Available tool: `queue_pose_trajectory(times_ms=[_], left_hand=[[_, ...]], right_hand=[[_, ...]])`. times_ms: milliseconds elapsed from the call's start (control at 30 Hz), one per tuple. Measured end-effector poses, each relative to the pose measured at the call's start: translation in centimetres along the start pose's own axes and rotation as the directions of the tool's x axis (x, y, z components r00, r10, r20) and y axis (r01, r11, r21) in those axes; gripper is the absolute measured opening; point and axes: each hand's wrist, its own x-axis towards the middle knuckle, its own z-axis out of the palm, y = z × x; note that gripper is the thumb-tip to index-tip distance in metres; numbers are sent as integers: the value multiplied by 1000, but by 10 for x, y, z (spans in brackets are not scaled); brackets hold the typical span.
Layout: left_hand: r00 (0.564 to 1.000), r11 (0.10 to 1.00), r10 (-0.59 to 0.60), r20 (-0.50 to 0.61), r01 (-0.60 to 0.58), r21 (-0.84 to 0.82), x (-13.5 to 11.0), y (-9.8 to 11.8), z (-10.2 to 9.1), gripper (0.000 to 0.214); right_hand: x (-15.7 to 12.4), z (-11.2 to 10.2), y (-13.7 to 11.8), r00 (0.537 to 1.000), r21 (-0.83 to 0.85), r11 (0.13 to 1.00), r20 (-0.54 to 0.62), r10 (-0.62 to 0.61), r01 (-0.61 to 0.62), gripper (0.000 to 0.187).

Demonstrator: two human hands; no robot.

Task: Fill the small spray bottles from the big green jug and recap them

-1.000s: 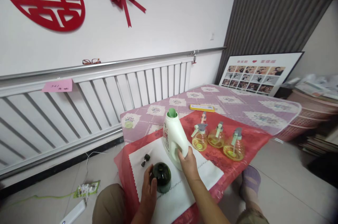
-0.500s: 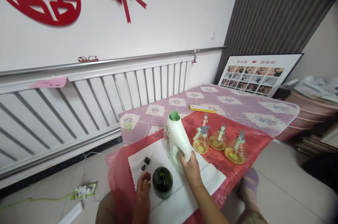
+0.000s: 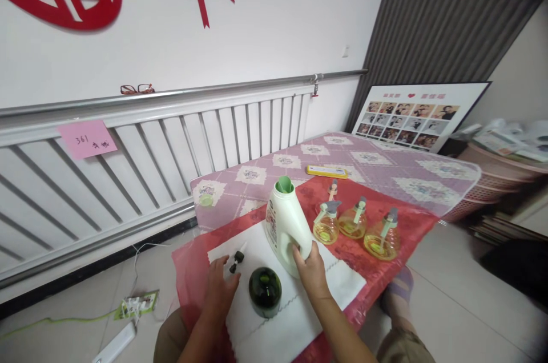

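My right hand (image 3: 311, 271) is wrapped round the handle of a white detergent jug (image 3: 287, 226), which stands upright on a white cloth (image 3: 338, 283). The jug has no cap on, and a green spout shows in its neck. My left hand (image 3: 222, 283), fingers apart and holding nothing, hovers beside a small black dropper-like top (image 3: 236, 261) with a pale tip. Between my hands sits a round dark green glass bottle (image 3: 265, 292) on the cloth. A light green cap (image 3: 206, 200) lies on the table's far left corner.
Several glass pots with grey-lidded tops and yellow liquid, such as one amber pot (image 3: 382, 240), stand on the red cloth (image 3: 308, 187) to the right. A yellow case (image 3: 327, 172) lies behind them. A white radiator (image 3: 171, 152) runs along the wall beyond the purple tablecloth (image 3: 372, 166).
My left hand has moved left and forward from the green bottle's side to the black dropper-like top, and its fingers have spread. My right hand still holds the jug.
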Motion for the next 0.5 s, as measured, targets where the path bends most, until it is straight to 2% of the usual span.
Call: queue_pose_trajectory(times_ms=[233, 500], left_hand=[[993, 985, -43, 108, 24, 171, 31, 15, 12, 43], [974, 953, -142, 178, 86, 292, 36, 22, 17, 28]], right_hand=[[0, 1, 2, 1000, -20, 1000, -1, 4, -4, 27], [0, 2, 2, 1000, -35, 999, -7, 2, -2, 29]])
